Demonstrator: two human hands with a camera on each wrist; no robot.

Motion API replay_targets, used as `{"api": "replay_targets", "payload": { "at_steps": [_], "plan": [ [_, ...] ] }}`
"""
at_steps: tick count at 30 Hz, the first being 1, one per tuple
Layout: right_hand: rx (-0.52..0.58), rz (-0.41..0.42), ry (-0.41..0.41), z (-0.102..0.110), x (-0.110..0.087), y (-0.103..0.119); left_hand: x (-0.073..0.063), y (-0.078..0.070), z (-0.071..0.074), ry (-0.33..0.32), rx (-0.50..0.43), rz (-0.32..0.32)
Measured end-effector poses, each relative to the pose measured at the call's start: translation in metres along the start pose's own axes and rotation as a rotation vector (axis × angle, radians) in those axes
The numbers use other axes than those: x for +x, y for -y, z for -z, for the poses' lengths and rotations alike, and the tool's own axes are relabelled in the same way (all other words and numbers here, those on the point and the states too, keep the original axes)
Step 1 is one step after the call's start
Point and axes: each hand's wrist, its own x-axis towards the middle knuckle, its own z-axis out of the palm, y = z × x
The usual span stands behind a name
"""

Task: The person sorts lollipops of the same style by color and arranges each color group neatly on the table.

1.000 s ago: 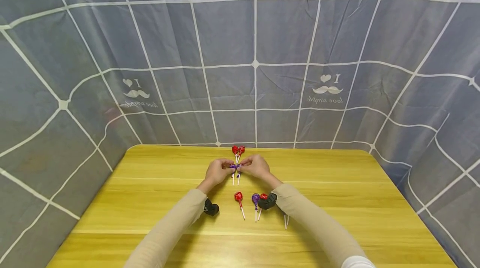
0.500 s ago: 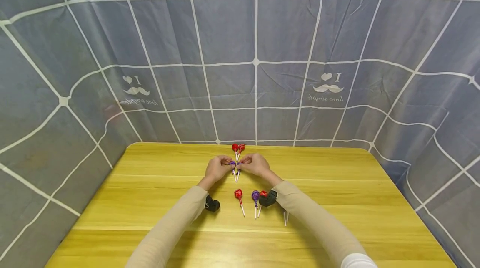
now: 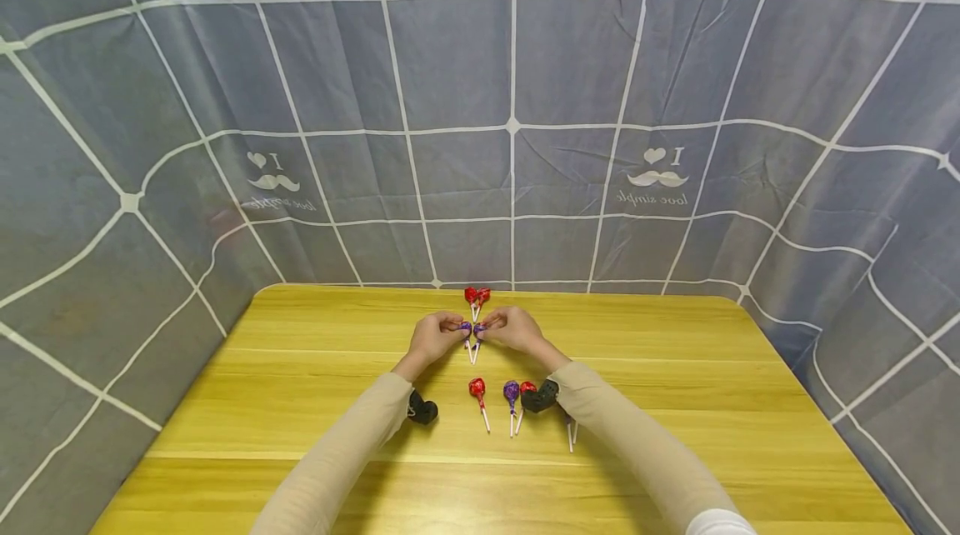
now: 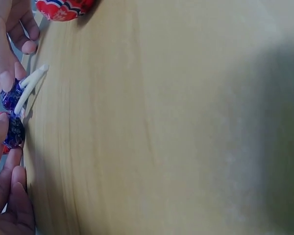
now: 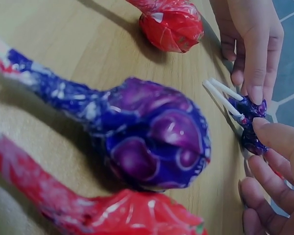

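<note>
Side by side on the wooden table lie two purple-wrapped lollipops, their white sticks converging toward me. My left hand [image 3: 435, 337] pinches the head of the left purple lollipop [image 4: 15, 131] between thumb and fingers. The right purple lollipop [image 5: 253, 141] is pinched the same way by my right hand [image 3: 514, 330]. In both wrist views the two purple heads nearly touch. Just beyond the hands, a pair of red lollipops [image 3: 471, 295] rests with heads together, their sticks pointing at the purple heads.
Closer to me lie a single red lollipop [image 3: 477, 387], a purple lollipop [image 3: 512, 391] and a red one [image 3: 528, 387] partly behind the right wrist camera [image 3: 542, 396]. More white sticks [image 3: 572, 437] show beside the right sleeve. A grey curtain [image 3: 450, 185] borders the table's far edge.
The stick ends of the two purple lollipops have swung together, from nearly parallel to a V. Both hands have kept their hold and barely moved.
</note>
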Motion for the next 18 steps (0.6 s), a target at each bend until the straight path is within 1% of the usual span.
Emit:
{"api": "replay_targets", "payload": {
  "at_steps": [8, 14, 18],
  "plan": [
    [0.02, -0.002, 0.004, 0.0021, -0.0015, -0.0013, -0.0022, -0.0007, 0.0025, 0.013, -0.015, 0.001],
    [0.028, -0.009, -0.004, 0.0055, -0.0047, -0.0004, -0.0035, 0.0031, 0.0038, 0.009, -0.006, 0.006],
    [0.032, -0.019, -0.009, 0.0082, -0.0062, -0.0017, -0.0043, 0.0045, 0.0053, 0.004, -0.01, -0.011]
  ]
}}
